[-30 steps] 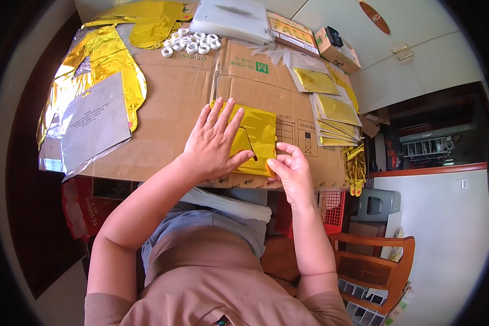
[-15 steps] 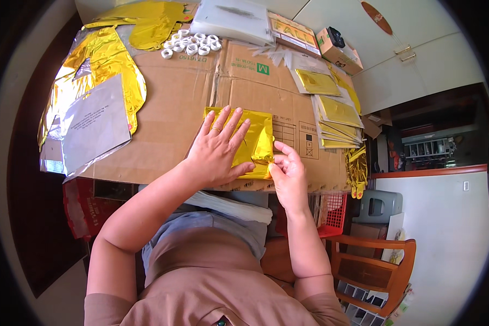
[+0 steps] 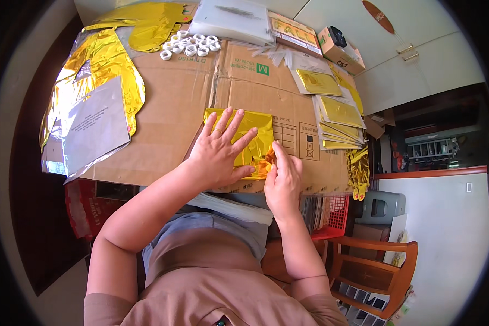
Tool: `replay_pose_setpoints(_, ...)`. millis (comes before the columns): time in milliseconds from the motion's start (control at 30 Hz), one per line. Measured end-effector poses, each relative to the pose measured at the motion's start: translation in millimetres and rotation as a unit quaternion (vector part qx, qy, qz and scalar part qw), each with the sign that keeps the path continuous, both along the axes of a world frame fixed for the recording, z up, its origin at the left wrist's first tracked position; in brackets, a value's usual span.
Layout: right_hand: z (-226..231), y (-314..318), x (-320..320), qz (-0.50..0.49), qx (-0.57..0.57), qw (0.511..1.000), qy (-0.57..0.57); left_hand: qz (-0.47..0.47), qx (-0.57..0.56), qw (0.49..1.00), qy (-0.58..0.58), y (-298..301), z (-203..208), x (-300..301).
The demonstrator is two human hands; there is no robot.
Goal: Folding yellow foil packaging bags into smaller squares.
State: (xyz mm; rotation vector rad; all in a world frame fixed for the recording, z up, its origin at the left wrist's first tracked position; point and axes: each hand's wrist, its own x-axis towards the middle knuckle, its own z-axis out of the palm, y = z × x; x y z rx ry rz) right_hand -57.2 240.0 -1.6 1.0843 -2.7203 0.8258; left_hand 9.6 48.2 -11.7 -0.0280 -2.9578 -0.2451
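Flattened cardboard (image 3: 174, 108) covers table; white cupboards behind. Left hand (image 3: 220, 155) flat, pressing gold foil (image 3: 252, 136); right hand (image 3: 282, 176) pinching its crumpled corner, foil underside hidden.

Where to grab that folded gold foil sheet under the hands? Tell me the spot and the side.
Take the folded gold foil sheet by its free far right corner, coming from the right. The left hand lies flat across its middle and left part, and the right hand pinches the crumpled near right corner, so probably only that far edge lies flat and uncovered on the cardboard.

Much of the folded gold foil (image 3: 250, 130) under the left hand (image 3: 218, 155)
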Motion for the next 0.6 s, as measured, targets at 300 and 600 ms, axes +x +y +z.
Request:
replay_pose_setpoints(300,7.9,-18.4,-11.1,0.059,-0.038,0.996,0.057,0.004,-0.002,1.0,0.0,0.4,-3.1,0.5)
replay_pose_setpoints(600,-15.9,-42.3,-25.6,0.085,0.121,0.989,0.018,0.003,0.058,0.997,0.043,-2.1,-10.2,-1.0)
